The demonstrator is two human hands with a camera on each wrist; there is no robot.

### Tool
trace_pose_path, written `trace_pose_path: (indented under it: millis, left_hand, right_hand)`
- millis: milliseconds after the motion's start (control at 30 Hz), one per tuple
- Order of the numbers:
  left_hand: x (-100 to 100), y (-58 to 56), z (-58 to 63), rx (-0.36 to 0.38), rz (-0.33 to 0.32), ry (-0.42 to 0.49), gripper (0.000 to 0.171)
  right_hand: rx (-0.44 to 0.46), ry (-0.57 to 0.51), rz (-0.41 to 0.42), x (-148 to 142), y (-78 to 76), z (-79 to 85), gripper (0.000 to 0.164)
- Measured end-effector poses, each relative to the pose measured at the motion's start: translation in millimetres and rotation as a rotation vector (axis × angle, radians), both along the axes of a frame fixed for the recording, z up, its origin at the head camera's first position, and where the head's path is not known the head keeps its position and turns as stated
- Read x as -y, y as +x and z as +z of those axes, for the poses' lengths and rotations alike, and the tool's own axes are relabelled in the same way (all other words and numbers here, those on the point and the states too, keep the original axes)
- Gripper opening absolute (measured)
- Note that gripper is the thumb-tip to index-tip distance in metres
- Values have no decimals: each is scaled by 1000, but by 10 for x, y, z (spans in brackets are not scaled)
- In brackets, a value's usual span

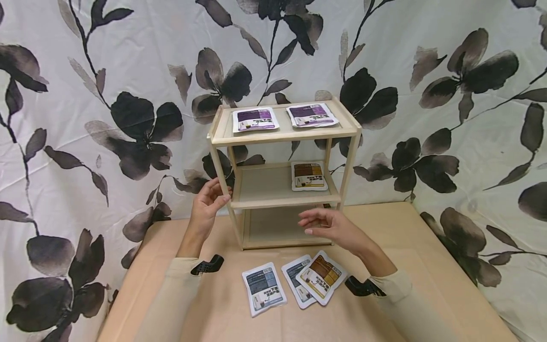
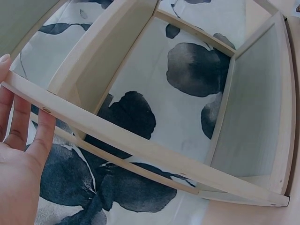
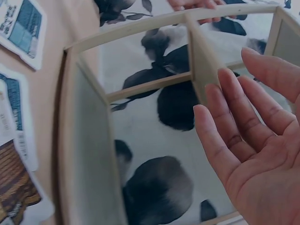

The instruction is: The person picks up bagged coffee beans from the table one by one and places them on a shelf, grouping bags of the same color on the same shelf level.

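A three-tier wooden shelf rack (image 1: 265, 204) stands on the table. At its front left post my left hand (image 1: 206, 206) holds on, thumb on the near side and fingers behind the post (image 2: 112, 136), as the left wrist view shows. My right hand (image 1: 326, 224) hovers in front of the lower tier, fingers loosely bent and holding nothing. Two purple packets, one left (image 1: 255, 119) and one right (image 1: 312, 115), lie on the top tier. A brown packet (image 1: 309, 176) is at the right of the middle tier.
On the table before the rack lies a blue-grey packet (image 1: 264, 289). Right of it, a brown packet (image 1: 322, 276) partly covers another blue-grey packet (image 1: 295, 273). Behind the rack hangs a floral cloth (image 1: 145, 137). Both wrists wear black straps.
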State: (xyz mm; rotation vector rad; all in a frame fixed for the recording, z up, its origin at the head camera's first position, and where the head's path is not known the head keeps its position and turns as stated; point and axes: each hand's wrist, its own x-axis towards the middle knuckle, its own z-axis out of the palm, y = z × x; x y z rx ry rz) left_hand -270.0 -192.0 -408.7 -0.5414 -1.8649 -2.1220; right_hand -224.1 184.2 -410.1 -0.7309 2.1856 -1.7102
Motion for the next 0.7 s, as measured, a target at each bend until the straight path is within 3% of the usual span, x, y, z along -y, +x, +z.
trace_pose_path:
  millis: [400,700]
  left_hand:
    - [1,-9,-20,-40,-24,19,48]
    - [-4,4,7,-17,-11,15,48]
  right_hand:
    - [88,11,69,-150,-14,-373,50]
    - [116,105,58,-332,4,-729,56]
